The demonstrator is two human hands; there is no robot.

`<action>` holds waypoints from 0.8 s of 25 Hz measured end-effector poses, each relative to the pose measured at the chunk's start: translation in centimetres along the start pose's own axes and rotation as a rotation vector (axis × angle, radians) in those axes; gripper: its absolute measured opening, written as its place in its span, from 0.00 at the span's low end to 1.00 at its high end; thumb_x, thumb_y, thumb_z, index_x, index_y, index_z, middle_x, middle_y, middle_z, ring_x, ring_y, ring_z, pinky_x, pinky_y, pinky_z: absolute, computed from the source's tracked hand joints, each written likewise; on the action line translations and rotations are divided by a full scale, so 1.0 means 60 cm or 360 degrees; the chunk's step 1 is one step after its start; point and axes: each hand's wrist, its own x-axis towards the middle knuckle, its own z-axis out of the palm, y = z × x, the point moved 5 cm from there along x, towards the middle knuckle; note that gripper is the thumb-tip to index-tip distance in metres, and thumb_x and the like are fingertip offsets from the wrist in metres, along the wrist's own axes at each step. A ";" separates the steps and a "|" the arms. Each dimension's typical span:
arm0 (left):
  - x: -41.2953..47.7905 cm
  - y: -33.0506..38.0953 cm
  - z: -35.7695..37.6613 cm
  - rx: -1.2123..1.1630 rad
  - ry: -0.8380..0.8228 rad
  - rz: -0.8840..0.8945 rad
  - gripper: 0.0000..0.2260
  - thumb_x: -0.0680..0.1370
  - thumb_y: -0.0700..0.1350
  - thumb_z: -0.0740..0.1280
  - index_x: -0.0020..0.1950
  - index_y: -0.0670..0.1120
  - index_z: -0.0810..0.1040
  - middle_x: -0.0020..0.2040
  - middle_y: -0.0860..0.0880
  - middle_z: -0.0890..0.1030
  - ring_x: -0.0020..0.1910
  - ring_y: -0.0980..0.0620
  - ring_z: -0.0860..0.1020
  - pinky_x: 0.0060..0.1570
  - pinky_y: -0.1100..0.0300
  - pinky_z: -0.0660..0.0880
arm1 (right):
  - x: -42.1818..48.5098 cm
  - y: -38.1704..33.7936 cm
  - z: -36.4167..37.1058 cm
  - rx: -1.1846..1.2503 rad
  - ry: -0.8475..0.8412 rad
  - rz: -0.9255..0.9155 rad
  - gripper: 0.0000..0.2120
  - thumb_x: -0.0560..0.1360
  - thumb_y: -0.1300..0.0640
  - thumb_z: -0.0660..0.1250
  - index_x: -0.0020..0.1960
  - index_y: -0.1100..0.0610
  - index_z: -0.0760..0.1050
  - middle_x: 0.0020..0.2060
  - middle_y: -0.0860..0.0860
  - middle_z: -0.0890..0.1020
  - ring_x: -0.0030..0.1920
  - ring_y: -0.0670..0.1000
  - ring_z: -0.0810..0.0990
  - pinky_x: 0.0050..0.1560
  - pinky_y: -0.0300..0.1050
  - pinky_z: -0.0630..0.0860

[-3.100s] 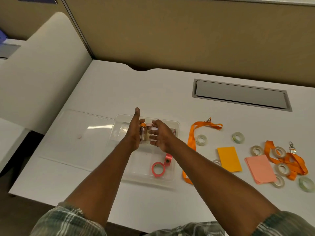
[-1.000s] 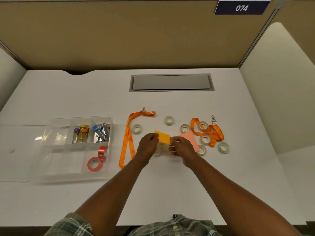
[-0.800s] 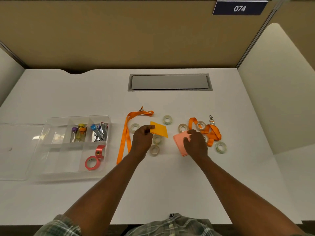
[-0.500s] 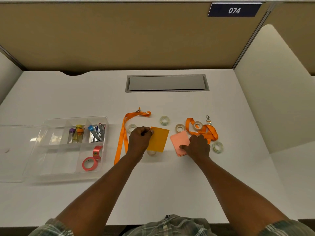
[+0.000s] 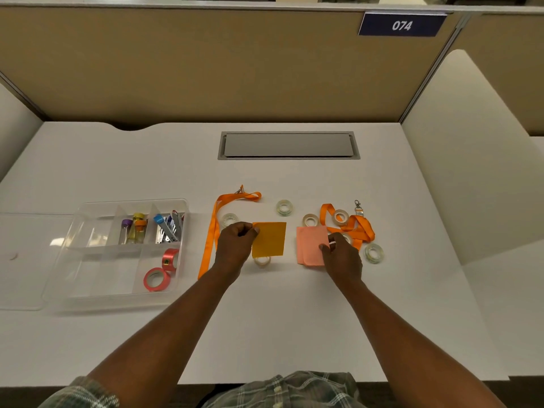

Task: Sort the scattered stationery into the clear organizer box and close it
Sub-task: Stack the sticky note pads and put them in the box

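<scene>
The clear organizer box [image 5: 59,287] lies open at the left, its lid [image 5: 20,260] flat beside it. Inside are small vials [image 5: 134,231], clips [image 5: 169,228] and two red tape rolls [image 5: 157,278]. My left hand [image 5: 235,245] pinches the left edge of an orange sticky-note pad [image 5: 269,240], held just above a clear tape roll [image 5: 262,260]. My right hand [image 5: 341,254] grips the right edge of a pink sticky-note pad [image 5: 309,245]. Two orange lanyards [image 5: 212,231] [image 5: 360,228] and several clear tape rolls [image 5: 284,207] lie scattered around.
A grey cable hatch [image 5: 288,145] is set into the white desk [image 5: 265,319] behind the items. Tan partition walls [image 5: 206,69] close off the back, and white side panels [image 5: 471,160] stand at both sides.
My view swung from the box to the scattered items. My left hand picked up the orange pad and turned it flat; my right hand shifted right and took hold of the pink pad's edge.
</scene>
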 end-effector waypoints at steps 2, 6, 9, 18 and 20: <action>-0.002 0.004 0.002 0.0006 -0.0030 0.0005 0.05 0.80 0.46 0.68 0.45 0.47 0.79 0.41 0.52 0.80 0.42 0.57 0.77 0.40 0.66 0.72 | -0.005 -0.002 -0.007 0.0043 0.0068 -0.0050 0.08 0.78 0.51 0.67 0.54 0.54 0.78 0.51 0.52 0.85 0.52 0.57 0.82 0.48 0.49 0.77; -0.007 0.015 -0.002 -0.0034 -0.0111 0.0024 0.05 0.79 0.45 0.68 0.43 0.47 0.79 0.40 0.52 0.79 0.41 0.56 0.76 0.40 0.63 0.72 | -0.019 -0.022 -0.030 0.0345 0.0285 -0.0215 0.07 0.77 0.55 0.70 0.53 0.57 0.81 0.50 0.53 0.85 0.50 0.53 0.82 0.46 0.46 0.77; -0.011 0.023 -0.006 -0.0135 -0.0231 0.0018 0.05 0.79 0.44 0.69 0.43 0.47 0.80 0.40 0.49 0.79 0.41 0.53 0.75 0.41 0.59 0.72 | -0.020 -0.046 -0.038 0.0486 0.0262 -0.0219 0.06 0.78 0.56 0.69 0.50 0.57 0.81 0.44 0.51 0.85 0.45 0.50 0.82 0.40 0.37 0.72; -0.014 0.021 -0.027 0.0001 -0.0055 0.0051 0.07 0.81 0.49 0.64 0.55 0.47 0.76 0.52 0.50 0.78 0.50 0.50 0.75 0.45 0.58 0.71 | -0.074 -0.124 0.038 0.1226 -0.0706 0.0134 0.08 0.80 0.55 0.66 0.55 0.56 0.81 0.47 0.57 0.86 0.44 0.54 0.84 0.43 0.48 0.81; -0.018 0.007 -0.033 -0.0018 0.0024 -0.0047 0.06 0.82 0.50 0.62 0.56 0.49 0.73 0.54 0.49 0.76 0.51 0.49 0.74 0.45 0.58 0.69 | -0.087 -0.135 0.053 0.1269 -0.0811 0.0148 0.08 0.80 0.56 0.65 0.55 0.56 0.81 0.48 0.57 0.86 0.44 0.54 0.85 0.44 0.47 0.82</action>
